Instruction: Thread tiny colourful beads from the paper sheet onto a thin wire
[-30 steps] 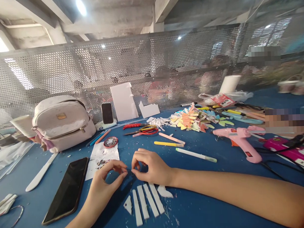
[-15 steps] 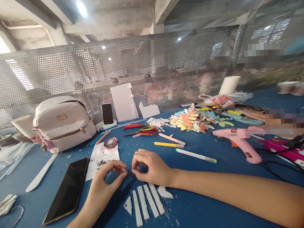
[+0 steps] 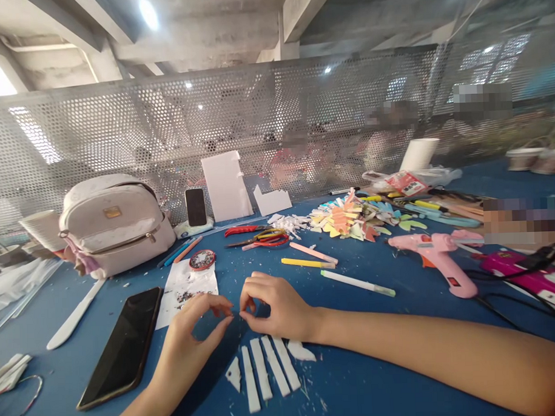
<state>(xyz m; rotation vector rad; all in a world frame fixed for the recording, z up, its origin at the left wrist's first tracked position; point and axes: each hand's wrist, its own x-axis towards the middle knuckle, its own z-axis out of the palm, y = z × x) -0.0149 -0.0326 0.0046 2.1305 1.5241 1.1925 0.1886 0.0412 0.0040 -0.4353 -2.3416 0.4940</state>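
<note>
Above the blue table, my left hand (image 3: 193, 326) curves with thumb and fingertips drawn together in a pinch. Facing it across a small gap is my right hand (image 3: 276, 308), its thumb and index finger also pinched. Whatever lies between either set of fingertips is too small to make out. Just below the hands, several white foam strips (image 3: 261, 369) lie side by side, with a small triangular foam piece (image 3: 234, 375) at their left. A torn white scrap (image 3: 302, 351) rests under my right wrist. Behind my left hand is a paper sheet (image 3: 171, 296) scattered with dark bits.
A black phone (image 3: 123, 347) and a white plastic knife (image 3: 76, 315) lie left, before a backpack (image 3: 114, 226). Pens (image 3: 357, 283), scissors (image 3: 264, 239) and a heap of coloured cutouts (image 3: 350, 217) are farther back. A pink glue gun (image 3: 443, 254) with cables sits right.
</note>
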